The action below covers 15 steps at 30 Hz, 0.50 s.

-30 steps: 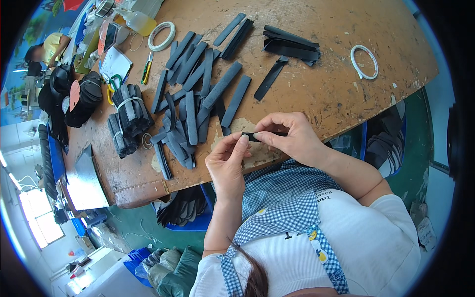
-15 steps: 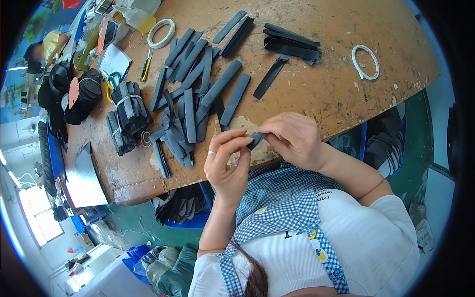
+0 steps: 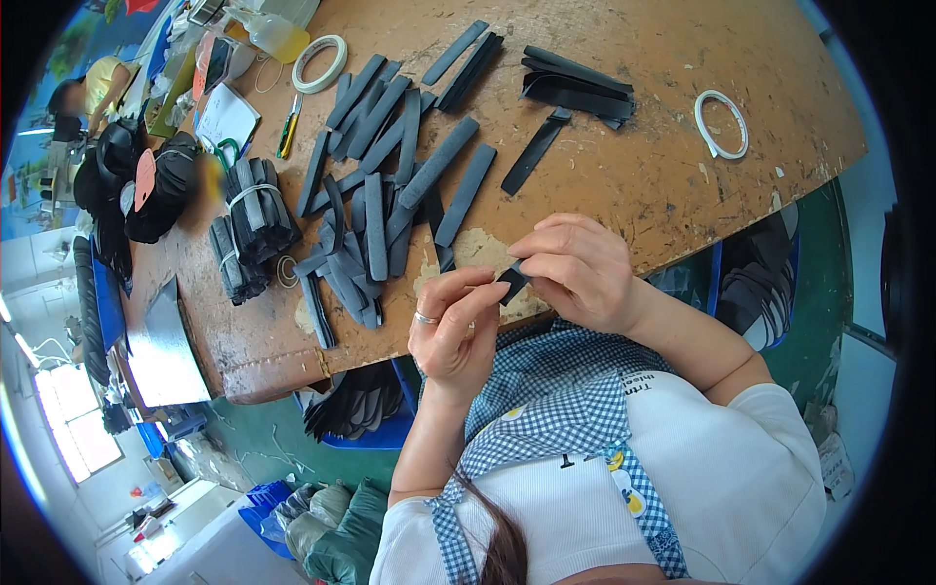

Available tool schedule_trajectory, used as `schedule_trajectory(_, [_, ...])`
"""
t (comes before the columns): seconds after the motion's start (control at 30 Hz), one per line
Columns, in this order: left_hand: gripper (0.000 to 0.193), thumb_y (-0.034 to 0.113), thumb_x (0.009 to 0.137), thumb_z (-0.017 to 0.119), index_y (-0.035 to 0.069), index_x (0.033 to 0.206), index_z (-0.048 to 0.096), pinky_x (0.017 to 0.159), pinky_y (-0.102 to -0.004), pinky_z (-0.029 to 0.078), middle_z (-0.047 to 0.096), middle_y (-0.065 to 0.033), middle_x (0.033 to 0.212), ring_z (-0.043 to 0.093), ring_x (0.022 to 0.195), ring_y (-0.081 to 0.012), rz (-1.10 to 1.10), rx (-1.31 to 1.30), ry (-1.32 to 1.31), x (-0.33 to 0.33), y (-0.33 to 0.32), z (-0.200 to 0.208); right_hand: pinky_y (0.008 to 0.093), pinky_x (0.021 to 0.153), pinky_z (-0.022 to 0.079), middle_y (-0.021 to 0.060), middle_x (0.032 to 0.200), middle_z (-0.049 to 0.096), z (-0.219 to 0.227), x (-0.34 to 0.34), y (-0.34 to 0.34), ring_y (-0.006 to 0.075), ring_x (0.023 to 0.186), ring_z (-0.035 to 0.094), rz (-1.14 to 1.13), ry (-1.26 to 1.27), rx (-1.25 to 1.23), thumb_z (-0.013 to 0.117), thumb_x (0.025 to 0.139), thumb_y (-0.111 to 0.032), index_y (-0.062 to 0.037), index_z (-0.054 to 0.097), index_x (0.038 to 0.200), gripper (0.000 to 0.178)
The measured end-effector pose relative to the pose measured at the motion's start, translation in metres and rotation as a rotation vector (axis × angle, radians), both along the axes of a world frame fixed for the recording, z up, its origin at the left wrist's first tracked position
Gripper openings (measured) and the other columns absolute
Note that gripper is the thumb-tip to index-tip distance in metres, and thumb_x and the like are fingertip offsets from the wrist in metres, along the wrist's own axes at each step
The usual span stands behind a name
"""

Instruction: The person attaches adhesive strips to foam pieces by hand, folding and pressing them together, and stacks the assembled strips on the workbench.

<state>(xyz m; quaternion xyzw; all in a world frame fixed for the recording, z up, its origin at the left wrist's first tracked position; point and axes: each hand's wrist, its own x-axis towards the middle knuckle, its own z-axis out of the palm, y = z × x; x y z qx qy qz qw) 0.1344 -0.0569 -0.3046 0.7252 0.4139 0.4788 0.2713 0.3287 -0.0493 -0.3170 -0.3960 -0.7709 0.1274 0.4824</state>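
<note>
In front of my body, near the table's front edge, a short dark strip [image 3: 512,282] is pinched between my two hands. My left hand [image 3: 454,327], with a ring on one finger, grips its lower end between fingertips and thumb. The upper end is in the fingertips of my right hand [image 3: 582,271]. Just beyond, a loose heap of dark grey strips [image 3: 429,181] lies on the worn wooden table [image 3: 624,185]. A single black strip [image 3: 534,152] lies in front of a stack of black strips [image 3: 577,82].
Tied strip bundles [image 3: 259,210] stand left of the heap. Behind them are a utility knife [image 3: 288,133], a tape roll [image 3: 301,85] and a bottle of yellow liquid [image 3: 283,41]. Another tape ring [image 3: 699,122] lies at the right. Bins of dark pieces [image 3: 756,288] sit below the table edge.
The strip between my hands has tilted and dropped slightly. My left hand has shifted a little to the right, its fingers more bent; my right fingers have moved on the strip's upper end.
</note>
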Motion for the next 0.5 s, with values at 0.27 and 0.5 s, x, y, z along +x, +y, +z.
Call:
schedule_trajectory(0.27, [0.024, -0.012, 0.082, 0.073, -0.003, 0.104, 0.07, 0.073, -0.0269, 0.059, 0.071, -0.0136, 0.103, 0.07, 0.087, -0.019, -0.018, -0.244, -0.087, 0.0, -0.005, 0.004, 0.0366, 0.08, 0.058, 0.0088, 0.092, 0.072, 0.013, -0.003, -0.004, 0.0239, 0.088, 0.073, 0.066, -0.007, -0.258, 0.076, 0.083, -0.008, -0.0045, 0.067, 0.1, 0.019])
schedule_trajectory(0.5, [0.02, -0.004, 0.096, 0.065, -0.007, 0.115, 0.062, 0.082, -0.0293, 0.062, 0.071, -0.0132, 0.102, 0.073, 0.091, -0.0185, -0.012, -0.797, -0.407, -0.008, -0.012, 0.009, 0.0312, 0.071, 0.061, 0.0107, 0.092, 0.073, 0.021, -0.008, -0.011, 0.0214, 0.085, 0.075, 0.048, 0.26, -0.687, 0.075, 0.087, -0.007, -0.0024, 0.067, 0.101, 0.017])
